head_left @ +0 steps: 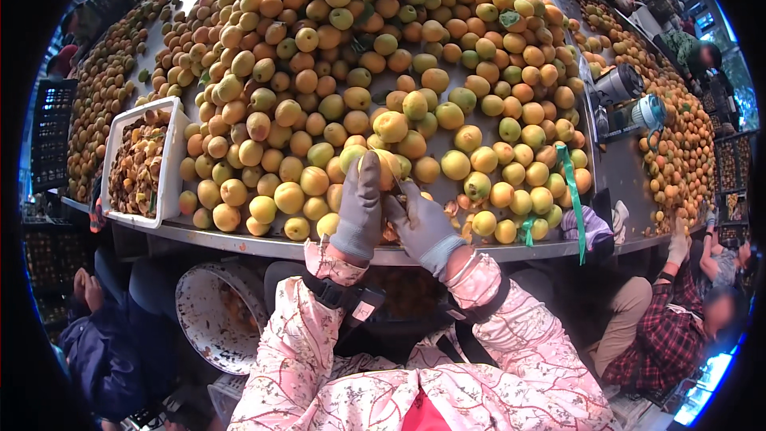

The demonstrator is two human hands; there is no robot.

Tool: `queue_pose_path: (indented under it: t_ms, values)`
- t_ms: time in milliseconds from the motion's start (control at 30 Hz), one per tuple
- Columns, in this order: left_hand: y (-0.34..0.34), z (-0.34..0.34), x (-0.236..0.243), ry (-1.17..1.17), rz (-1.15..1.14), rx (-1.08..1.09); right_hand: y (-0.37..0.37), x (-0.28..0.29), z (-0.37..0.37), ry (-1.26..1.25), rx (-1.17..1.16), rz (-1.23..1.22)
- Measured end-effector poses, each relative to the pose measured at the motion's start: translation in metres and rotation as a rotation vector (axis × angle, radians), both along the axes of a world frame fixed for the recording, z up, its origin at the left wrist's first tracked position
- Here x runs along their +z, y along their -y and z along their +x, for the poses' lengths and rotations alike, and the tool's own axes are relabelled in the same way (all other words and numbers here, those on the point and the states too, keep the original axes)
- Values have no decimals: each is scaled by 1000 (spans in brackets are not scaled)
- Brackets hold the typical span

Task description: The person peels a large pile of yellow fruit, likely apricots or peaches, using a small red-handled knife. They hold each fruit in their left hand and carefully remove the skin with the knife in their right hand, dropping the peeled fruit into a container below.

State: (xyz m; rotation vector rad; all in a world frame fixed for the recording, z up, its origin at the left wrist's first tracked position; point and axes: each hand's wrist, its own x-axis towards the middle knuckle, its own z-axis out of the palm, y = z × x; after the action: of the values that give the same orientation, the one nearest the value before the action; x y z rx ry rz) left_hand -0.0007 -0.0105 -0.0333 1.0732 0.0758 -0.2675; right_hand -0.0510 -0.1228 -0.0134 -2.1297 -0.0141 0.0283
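Observation:
Over the near edge of the metal table (pixel 375 255), my gloved left hand (pixel 359 211) is closed round a yellow-orange apricot (pixel 388 169). Close beside it, my gloved right hand (pixel 424 227) has its fingers curled at the fruit's right side. A thin, narrow thing shows between the right fingers and the apricot, too small to name. Both gloves are grey. A large heap of whole apricots (pixel 291 199) in yellow, orange and green spreads out in front of and around my hands. Orange scraps of fruit lie on the table by my right hand.
A white tray (pixel 175 152) of brownish fruit pieces stands at left; below the table edge is a stained white bucket (pixel 219 319). Green ribbon (pixel 573 207) hangs over the edge at right, near striped cloth (pixel 586 225). A blue-lidded jug (pixel 648 113) lies farther right. People sit on both sides.

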Motion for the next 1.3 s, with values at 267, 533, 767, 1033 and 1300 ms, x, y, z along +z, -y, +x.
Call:
queue_pose_path:
  t_ms: [267, 533, 767, 1033, 1300]
  values:
    - [-12, 10, 20, 34, 84, -129, 8, 16, 7, -66, 6, 104]
    - [5, -1, 19, -163, -221, 66, -4, 10, -1, -71, -8, 152]
    - [8, -5, 24, -358, -319, -57, -13, -15, -6, -38, -60, 87]
    - [-21, 10, 16, -118, -133, -232, -1, 36, 4, -241, -64, 270]
    - [-10, 5, 19, -49, -349, -218, -1, 30, -2, -263, -59, 418]
